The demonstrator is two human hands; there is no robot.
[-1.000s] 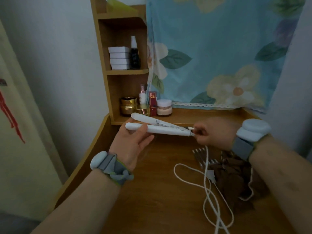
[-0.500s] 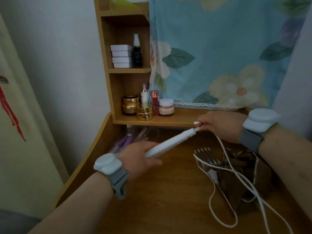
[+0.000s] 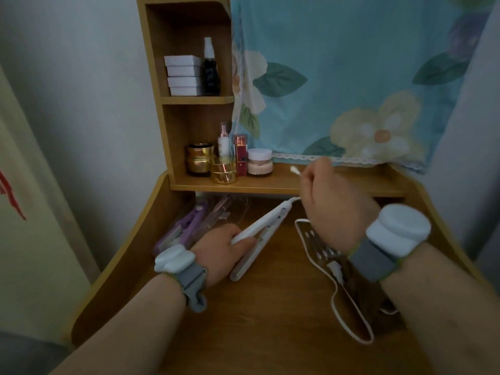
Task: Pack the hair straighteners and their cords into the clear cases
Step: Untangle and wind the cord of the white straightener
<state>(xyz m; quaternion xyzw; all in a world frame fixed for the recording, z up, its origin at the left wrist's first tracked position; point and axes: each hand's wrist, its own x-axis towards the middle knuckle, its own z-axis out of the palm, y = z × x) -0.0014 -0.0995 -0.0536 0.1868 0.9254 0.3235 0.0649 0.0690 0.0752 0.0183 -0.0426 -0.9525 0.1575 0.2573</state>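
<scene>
The left hand (image 3: 227, 247) grips the white straightener (image 3: 261, 234) low over the worktop (image 3: 270, 320), steadying it, while the right hand (image 3: 332, 209) pinches the cord's plug end (image 3: 295, 170) above it, apparently to gather the cord.

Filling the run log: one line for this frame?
left hand: grips white straightener | right hand: pinches cord plug | cord: on desk

Both forearms were bare, with no sleeves in view. The left hand (image 3: 226, 250) had a grey fabric strap around its wrist, edged with a thin line of yellow-green and carrying a rounded, pale blue-white puck (image 3: 174, 259) on top. The right hand (image 3: 334, 209) wore a matching grey strap, its own pale puck (image 3: 398, 230) a rounded, two-tiered disc, larger in the picture.
</scene>
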